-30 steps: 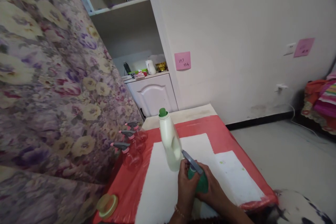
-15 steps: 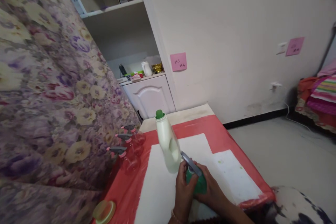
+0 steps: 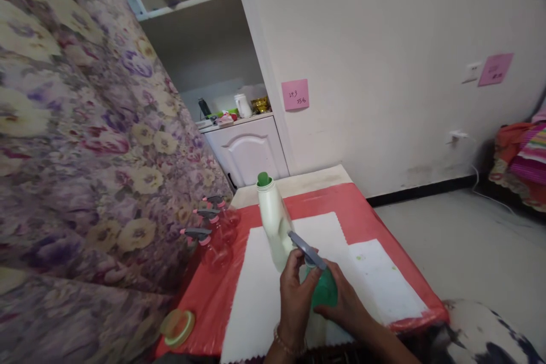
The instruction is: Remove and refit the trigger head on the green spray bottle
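Note:
A green spray bottle (image 3: 325, 289) with a grey spray head (image 3: 307, 251) is between my two hands, above the white cloth. My left hand (image 3: 295, 291) has its fingers and thumb pinched around the collar just under the spray head. My right hand (image 3: 344, 304) wraps the green body from the right side. Just beyond them stands a tall pale-green jug (image 3: 273, 219) with a green cap (image 3: 263, 179) in its neck. The lower part of the spray bottle is partly hidden by my hands.
Several clear spray bottles (image 3: 215, 251) with grey and pink heads stand along the table's left side. A shallow yellowish lid (image 3: 179, 329) lies at the front left. A red cover (image 3: 315, 201) and white cloth (image 3: 249, 307) lie on the table. A floral curtain (image 3: 94, 182) hangs at left.
The whole view has shifted slightly, so the scene sits a little to the right and higher. Both hands still hold the spray bottle, which keeps nearly the same place.

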The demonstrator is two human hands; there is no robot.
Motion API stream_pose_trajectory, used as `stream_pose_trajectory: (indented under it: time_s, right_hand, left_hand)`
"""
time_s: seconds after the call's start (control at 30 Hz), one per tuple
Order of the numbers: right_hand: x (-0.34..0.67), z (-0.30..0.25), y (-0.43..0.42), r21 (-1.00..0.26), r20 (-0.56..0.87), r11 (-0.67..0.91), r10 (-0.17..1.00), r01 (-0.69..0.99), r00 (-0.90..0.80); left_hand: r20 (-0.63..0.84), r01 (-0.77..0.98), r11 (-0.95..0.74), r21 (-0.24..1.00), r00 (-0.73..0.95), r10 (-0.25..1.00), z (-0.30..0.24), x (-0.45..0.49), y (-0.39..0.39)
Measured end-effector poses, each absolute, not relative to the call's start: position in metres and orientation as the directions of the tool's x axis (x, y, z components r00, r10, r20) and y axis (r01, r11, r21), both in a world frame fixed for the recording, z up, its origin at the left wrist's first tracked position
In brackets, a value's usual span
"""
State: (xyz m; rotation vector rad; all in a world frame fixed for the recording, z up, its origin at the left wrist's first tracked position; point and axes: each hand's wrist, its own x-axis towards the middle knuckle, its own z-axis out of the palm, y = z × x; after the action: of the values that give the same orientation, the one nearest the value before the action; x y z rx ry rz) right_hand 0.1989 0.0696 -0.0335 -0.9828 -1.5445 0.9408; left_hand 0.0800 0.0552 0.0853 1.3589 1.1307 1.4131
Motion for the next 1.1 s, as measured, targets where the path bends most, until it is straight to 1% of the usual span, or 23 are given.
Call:
stream_pose_trajectory:
  time_s: [0.1,0.17,0.3,0.4,0.53,0.77,0.97,1.1]
  right_hand:
    - [0.199,-0.032,0.069,-0.925,0.337,0.355,0.931,0.134,-0.139]
    - [0.2,-0.033,0.069,-0.921,0.344,0.363,0.928,0.14,-0.141]
    - [0.2,-0.039,0.071,-0.907,0.38,0.398,0.914,0.138,-0.142]
    - [0.201,-0.04,0.071,-0.904,0.386,0.404,0.912,0.14,-0.141]
    - [0.201,-0.041,0.071,-0.902,0.39,0.411,0.907,0.134,-0.158]
    - [0.201,-0.046,0.074,-0.892,0.411,0.431,0.9,0.141,-0.147]
    - [0.201,-0.041,0.072,-0.905,0.372,0.396,0.914,0.157,-0.162]
    - [0.202,-0.04,0.072,-0.904,0.379,0.403,0.91,0.144,-0.167]
  left_hand:
    - [0.241,0.042,-0.24,0.97,-0.04,0.97,0.1,0.076,0.051]
    - [0.232,0.033,-0.23,0.973,-0.044,0.972,0.108,0.074,0.048]
    - [0.206,-0.077,-0.21,0.975,-0.051,0.977,0.119,0.074,0.043]
    - [0.233,-0.145,-0.242,0.959,-0.075,0.969,0.12,0.076,0.04]
    - [0.263,-0.185,-0.279,0.942,-0.106,0.959,0.123,0.078,0.037]
    - [0.305,-0.147,-0.321,0.935,-0.121,0.945,0.131,0.076,0.032]
    - [0.337,-0.111,-0.351,0.93,-0.129,0.933,0.134,0.072,0.031]
    - [0.327,-0.101,-0.335,0.937,-0.087,0.941,0.136,0.072,0.029]
